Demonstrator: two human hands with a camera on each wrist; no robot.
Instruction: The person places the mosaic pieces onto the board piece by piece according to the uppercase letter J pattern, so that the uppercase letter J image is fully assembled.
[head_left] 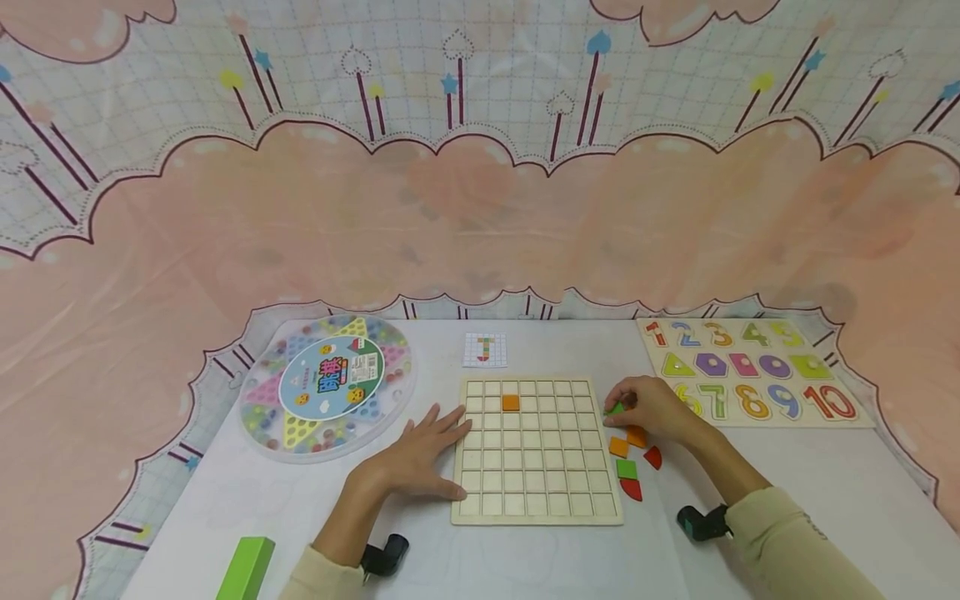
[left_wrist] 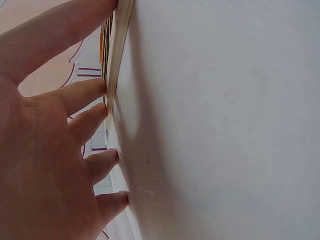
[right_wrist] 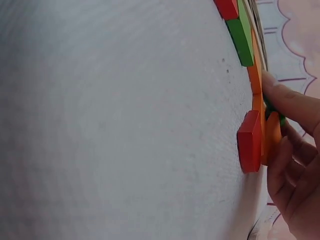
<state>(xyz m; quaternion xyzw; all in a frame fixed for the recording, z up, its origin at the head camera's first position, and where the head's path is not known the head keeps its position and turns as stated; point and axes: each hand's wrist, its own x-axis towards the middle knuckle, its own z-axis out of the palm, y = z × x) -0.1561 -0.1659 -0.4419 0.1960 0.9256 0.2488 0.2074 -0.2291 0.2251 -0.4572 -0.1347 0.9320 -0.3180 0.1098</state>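
A wooden grid board [head_left: 532, 481] lies in the middle of the table, with one orange square [head_left: 511, 402] in its top row. My left hand [head_left: 412, 458] has its fingers spread, thumb and fingertips touching the board's left edge. Just off the board's right edge, my right hand [head_left: 648, 408] pinches a green piece [head_left: 617, 409], partly hidden by the fingers. Below that hand lie orange pieces [head_left: 618, 447], a green square [head_left: 626, 470] and two red rounded pieces [head_left: 631, 489]. The right wrist view shows a red piece [right_wrist: 249, 142] close to the fingers.
Behind the board lies a small pattern card [head_left: 485, 350] with a coloured figure on a grid. A round marble game board [head_left: 330, 387] is at the left, a number puzzle [head_left: 750, 375] at the right. One green block [head_left: 246, 568] lies at the front left.
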